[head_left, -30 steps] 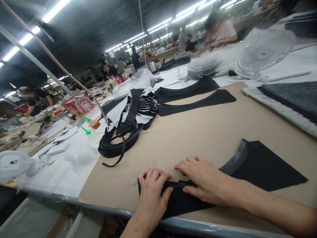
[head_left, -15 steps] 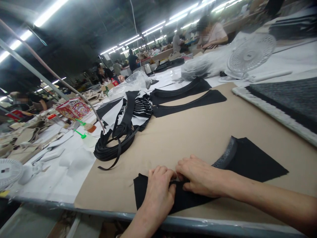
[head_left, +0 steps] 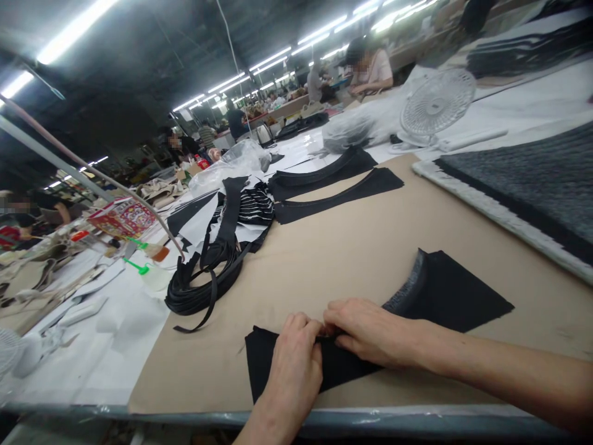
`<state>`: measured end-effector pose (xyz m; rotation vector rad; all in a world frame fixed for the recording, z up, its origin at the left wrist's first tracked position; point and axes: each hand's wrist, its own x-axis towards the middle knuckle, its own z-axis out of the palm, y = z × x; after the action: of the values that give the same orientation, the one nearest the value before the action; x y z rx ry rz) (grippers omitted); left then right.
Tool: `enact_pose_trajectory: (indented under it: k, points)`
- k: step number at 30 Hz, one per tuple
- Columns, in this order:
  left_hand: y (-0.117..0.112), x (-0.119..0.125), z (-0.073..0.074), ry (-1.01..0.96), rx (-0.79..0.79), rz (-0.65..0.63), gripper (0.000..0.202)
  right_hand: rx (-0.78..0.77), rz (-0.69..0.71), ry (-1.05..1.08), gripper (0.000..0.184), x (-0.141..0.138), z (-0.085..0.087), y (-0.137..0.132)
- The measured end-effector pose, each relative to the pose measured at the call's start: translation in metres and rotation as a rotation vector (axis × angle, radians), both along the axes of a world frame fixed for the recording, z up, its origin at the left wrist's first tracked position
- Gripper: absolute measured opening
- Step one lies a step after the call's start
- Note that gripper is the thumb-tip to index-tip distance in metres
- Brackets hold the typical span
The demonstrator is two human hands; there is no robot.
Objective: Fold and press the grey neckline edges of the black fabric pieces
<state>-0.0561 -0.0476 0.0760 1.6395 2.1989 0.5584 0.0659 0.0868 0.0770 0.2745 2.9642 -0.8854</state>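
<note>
A black curved fabric piece (head_left: 463,290) lies on the brown sheet near the table's front edge. A shiny grey-black band runs along its curved edge on the right. My left hand (head_left: 296,364) is closed on the upper edge of its left part, with thumb and fingers together. Right beside it, my right hand (head_left: 365,330) pinches the same edge, the fingertips of both hands nearly meeting. The fold between the fingers is mostly hidden. Farther back lie two similar curved black pieces (head_left: 338,201), apart from my hands.
A coil of black strip (head_left: 178,296) lies left on the brown sheet (head_left: 333,266), beside striped scraps (head_left: 254,207). Bottles with green tips (head_left: 143,270), a red patterned box (head_left: 125,216) and a white fan (head_left: 438,105) stand around. A grey fabric stack (head_left: 523,179) is right; people sit behind.
The view has shifted slightly, so the background sits farther left. Both hands keep hold of the black fabric's edge, with only small finger movement.
</note>
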Motion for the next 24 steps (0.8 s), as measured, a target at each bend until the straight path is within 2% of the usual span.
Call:
enact_pose_trajectory:
  k: [5,9,13,15,19,24]
  points:
    - [-0.005,0.001,-0.005,0.006,0.061,-0.026,0.036,-0.006,0.013,0.109,0.013,0.011,-0.011,0.002]
    - [-0.015,0.005,-0.02,0.131,0.132,-0.071,0.034,-0.001,0.078,0.196,0.013,0.017,-0.013,0.001]
    - [-0.031,0.012,-0.042,0.409,0.378,-0.111,0.038,0.109,0.173,0.265,0.021,0.022,-0.018,0.002]
    - [-0.038,0.014,-0.048,0.512,0.487,-0.119,0.043,0.18,0.205,0.277,0.02,0.024,-0.021,0.002]
    - [-0.045,0.009,-0.043,0.544,0.499,-0.176,0.048,0.248,0.226,0.295,0.019,0.027,-0.026,0.003]
    - [-0.051,-0.007,-0.028,0.445,0.415,-0.212,0.045,0.261,0.201,0.263,0.013,0.029,-0.022,-0.003]
